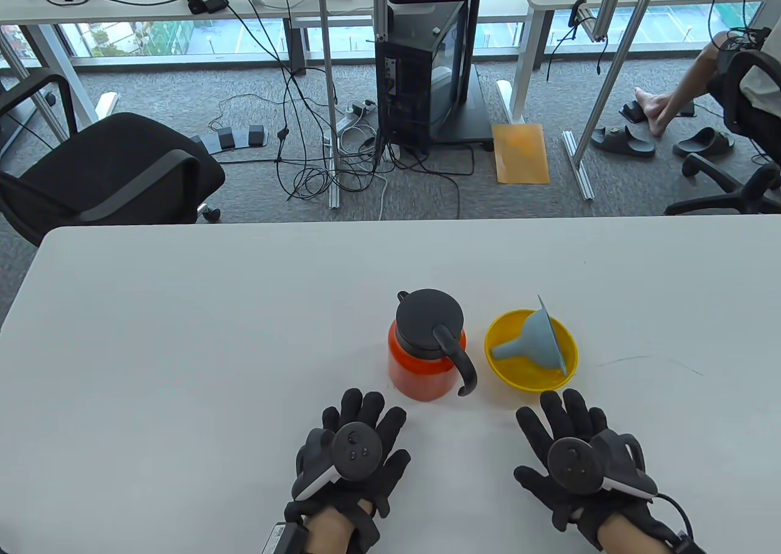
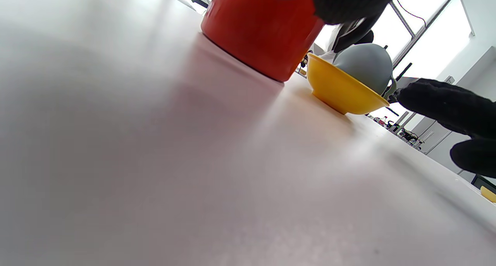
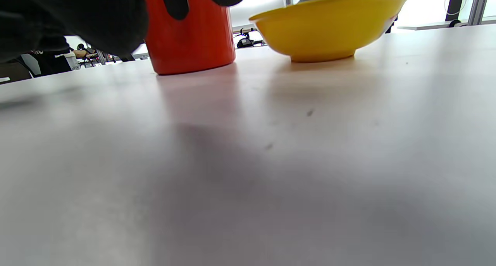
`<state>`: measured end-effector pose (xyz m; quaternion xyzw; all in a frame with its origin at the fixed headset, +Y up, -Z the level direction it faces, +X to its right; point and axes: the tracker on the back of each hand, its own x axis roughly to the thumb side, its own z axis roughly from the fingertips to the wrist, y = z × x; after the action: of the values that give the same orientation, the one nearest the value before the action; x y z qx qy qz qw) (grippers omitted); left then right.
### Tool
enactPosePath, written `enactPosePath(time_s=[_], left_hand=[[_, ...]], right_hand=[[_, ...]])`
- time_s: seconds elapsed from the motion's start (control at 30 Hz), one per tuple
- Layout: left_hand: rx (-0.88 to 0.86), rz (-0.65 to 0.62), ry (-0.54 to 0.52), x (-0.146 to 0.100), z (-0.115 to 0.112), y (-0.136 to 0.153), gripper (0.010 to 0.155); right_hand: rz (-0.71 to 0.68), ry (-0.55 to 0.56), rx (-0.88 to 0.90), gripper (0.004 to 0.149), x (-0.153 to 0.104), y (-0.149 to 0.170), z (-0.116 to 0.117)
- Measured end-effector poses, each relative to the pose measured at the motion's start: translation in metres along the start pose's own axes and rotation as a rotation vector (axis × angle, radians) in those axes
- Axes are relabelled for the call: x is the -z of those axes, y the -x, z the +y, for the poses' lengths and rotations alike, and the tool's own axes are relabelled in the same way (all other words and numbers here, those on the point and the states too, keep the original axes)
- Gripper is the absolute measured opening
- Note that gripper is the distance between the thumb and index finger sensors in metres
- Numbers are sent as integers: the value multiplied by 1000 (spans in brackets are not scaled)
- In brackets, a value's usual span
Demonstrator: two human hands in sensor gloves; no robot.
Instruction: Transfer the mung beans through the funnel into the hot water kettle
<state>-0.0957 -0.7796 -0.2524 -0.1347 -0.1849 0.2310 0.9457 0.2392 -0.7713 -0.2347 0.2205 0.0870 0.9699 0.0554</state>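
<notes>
An orange kettle (image 1: 424,365) with a black lid and black handle stands on the white table (image 1: 183,334). Its lid is on. To its right a yellow bowl (image 1: 512,376) holds a grey-blue funnel (image 1: 534,340) lying on its side. I cannot see any beans. My left hand (image 1: 354,450) lies flat on the table, fingers spread, just in front of the kettle. My right hand (image 1: 573,456) lies flat in front of the bowl. Both hold nothing. The kettle (image 2: 259,29) and bowl (image 2: 341,89) show in the left wrist view, and kettle (image 3: 190,37) and bowl (image 3: 329,25) in the right.
Beyond the table's far edge are a black office chair (image 1: 104,176), a black computer tower (image 1: 421,66) and floor cables. A seated person's legs (image 1: 671,99) show at the far right.
</notes>
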Motion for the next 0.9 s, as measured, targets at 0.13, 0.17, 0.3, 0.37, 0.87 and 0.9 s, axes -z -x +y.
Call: enactPosePath(time_s=[0.13, 0.17, 0.3, 0.37, 0.87, 0.9], left_hand=[[3, 2, -7, 0, 1, 1, 72], [3, 2, -9, 0, 1, 1, 72], [-8, 10, -8, 1, 1, 4, 72], [-9, 13, -6, 1, 1, 5, 72], [-9, 21, 2, 1, 1, 6, 72], [-9, 21, 3, 1, 1, 6, 72]], right_hand=[[15, -39, -37, 89, -1, 2, 10], [18, -29, -36, 89, -1, 3, 10], [37, 7, -29, 89, -2, 7, 10], [42, 6, -28, 89, -3, 7, 10], [15, -9, -68, 88, -2, 2, 15], [10, -11, -77, 88, -1, 1, 16]])
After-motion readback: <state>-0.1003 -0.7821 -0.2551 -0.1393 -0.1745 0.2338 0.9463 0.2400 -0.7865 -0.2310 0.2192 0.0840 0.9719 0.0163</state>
